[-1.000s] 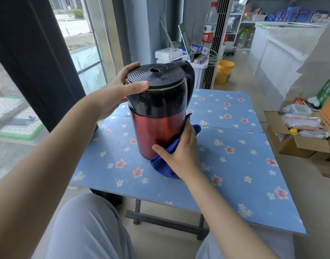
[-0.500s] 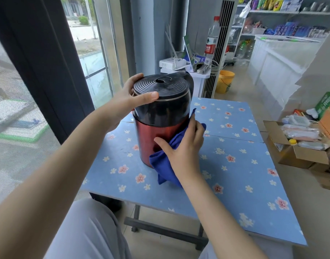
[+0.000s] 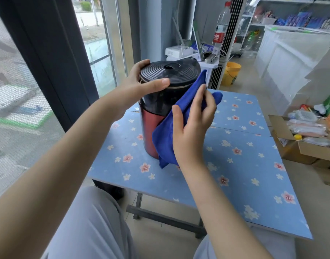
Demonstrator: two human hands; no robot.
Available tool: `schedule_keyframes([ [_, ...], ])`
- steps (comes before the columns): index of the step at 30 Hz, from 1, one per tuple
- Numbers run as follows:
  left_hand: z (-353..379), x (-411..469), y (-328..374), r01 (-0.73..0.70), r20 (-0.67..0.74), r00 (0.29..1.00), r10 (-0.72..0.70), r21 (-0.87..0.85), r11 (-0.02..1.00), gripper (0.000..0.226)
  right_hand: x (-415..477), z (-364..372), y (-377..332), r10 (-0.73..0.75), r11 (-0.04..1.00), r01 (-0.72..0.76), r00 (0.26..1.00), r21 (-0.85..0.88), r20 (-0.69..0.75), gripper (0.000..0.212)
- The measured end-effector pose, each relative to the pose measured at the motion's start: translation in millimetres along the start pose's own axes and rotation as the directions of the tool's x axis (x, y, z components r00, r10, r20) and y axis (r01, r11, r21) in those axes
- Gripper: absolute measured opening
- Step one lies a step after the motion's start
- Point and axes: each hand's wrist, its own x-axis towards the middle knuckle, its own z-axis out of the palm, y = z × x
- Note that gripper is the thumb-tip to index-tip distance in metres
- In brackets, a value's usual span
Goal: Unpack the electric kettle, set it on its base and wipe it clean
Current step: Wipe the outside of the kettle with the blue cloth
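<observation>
The electric kettle [image 3: 156, 109] has a red lower body, a glossy black upper part and a ribbed black lid, and stands upright on the blue flowered table [image 3: 239, 165]. My left hand [image 3: 140, 86] grips the lid's rim from the left, thumb across the front edge. My right hand [image 3: 192, 126] presses a blue cloth [image 3: 166, 135] against the kettle's right side, the cloth reaching up to the lid. The kettle's handle and its base are hidden behind the cloth and the body.
An open cardboard box [image 3: 306, 146] with packets stands on the floor to the right. Behind the table are a white stand [image 3: 188, 53] with a water bottle [image 3: 219, 32], a yellow bucket [image 3: 230, 73] and a white counter [image 3: 291, 58]. A window is at the left.
My right hand has slid the blue cloth upward along the kettle's right side, from near the bottom to the black upper part. The left hand keeps its hold on the lid.
</observation>
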Motion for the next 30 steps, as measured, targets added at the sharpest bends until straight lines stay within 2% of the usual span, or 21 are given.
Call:
schedule_keyframes([
  [3, 3, -2, 4, 0.003, -0.01, 1.0, -0.003, 0.006, 1.0, 0.098, -16, 11, 6, 0.019, 0.993, -0.019, 1.0, -0.115, 0.001, 0.061],
  [8, 4, -3, 5, -0.001, -0.026, 1.0, 0.001, 0.006, 1.0, 0.097, -51, 18, 25, 0.121, 0.989, -0.115, 0.991, -0.095, 0.061, 0.06],
  [13, 6, -4, 4, -0.001, -0.036, 0.999, 0.0, -0.017, 1.0, 0.097, -67, 19, 38, 0.141, 0.97, -0.132, 0.99, -0.203, 0.03, 0.056],
  [16, 3, -5, 2, -0.005, -0.037, 0.999, 0.004, -0.009, 1.0, 0.102, -78, 23, 38, 0.211, 0.965, -0.205, 0.977, -0.164, 0.016, 0.06],
  [23, 3, -1, -2, -0.033, -0.063, 0.997, 0.032, -0.01, 0.999, 0.102, -36, 25, 22, 0.145, 0.975, -0.153, 0.988, -0.164, -0.058, 0.054],
  [30, 7, -2, -2, -0.045, -0.075, 0.996, 0.044, -0.013, 0.999, 0.1, -38, 19, 36, 0.167, 0.979, -0.164, 0.986, -0.119, 0.014, 0.057],
])
